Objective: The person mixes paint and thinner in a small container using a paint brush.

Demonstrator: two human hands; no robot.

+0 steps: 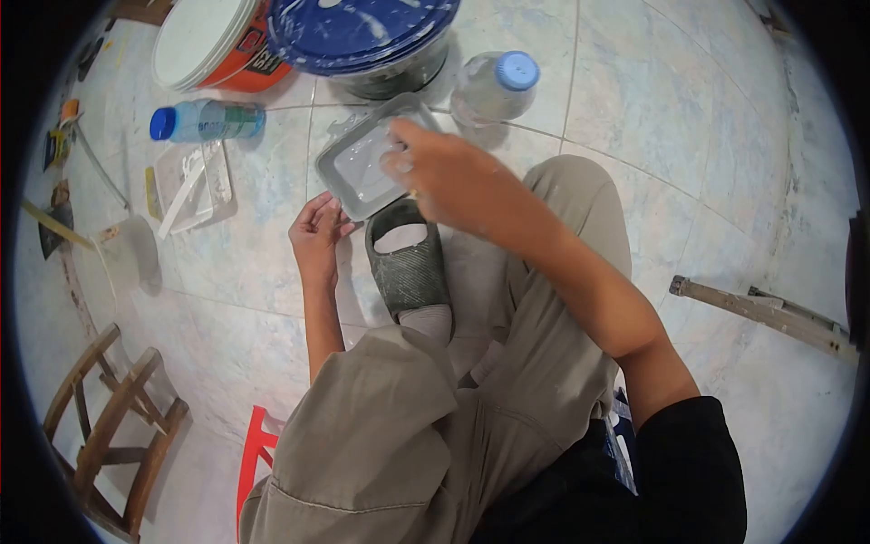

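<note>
A grey rectangular plastic tray (332, 172) with wet grey material in it sits on the floor just ahead of my foot. My left hand (317, 227) grips its near left corner with curled fingers. Over the tray's right side is my right hand (439, 172), its fingers drawn together and smudged with white. Whatever those fingers may hold is too blurred to make out. Close below the tray is a dark green slide sandal (408, 276) on my socked foot.
At the back stand a white-and-orange bucket (249, 68) and a blue-lidded tub (362, 36). A large clear bottle (485, 95), a blue-capped bottle (213, 121) and a white tray with a spatula (181, 190) are nearby. Wooden frames (118, 444) lie left; a ladder-like piece (761, 313), right.
</note>
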